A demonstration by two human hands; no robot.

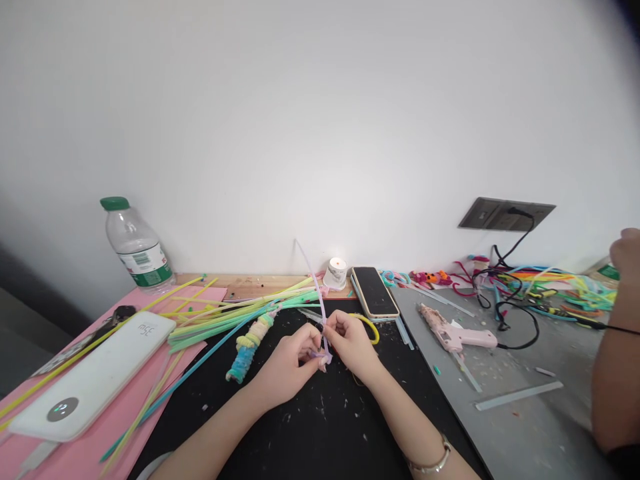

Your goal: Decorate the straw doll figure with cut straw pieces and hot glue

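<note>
Over the black mat (310, 427), my left hand (295, 357) and my right hand (351, 341) meet close together. A pale purple pipe cleaner (315, 283) rises from between them, its long free end bending up and to the left. My right thumb and forefinger pinch its lower part. My left fingers are closed on its bent lower end, where a small pale pinkish bit (323, 363) shows; its exact shape is unclear. Left of my hands lies a thick coiled roll (250, 347) of blue, yellow and pink pipe cleaners.
Green and yellow pipe cleaners (200, 327) and a white power bank (95, 377) lie left, near a plastic bottle (137, 250). Behind stand an upturned paper cup (335, 275) and phone (375, 292). A corded pink glue gun (455, 333) lies right; another person's arm (617, 353) is beyond.
</note>
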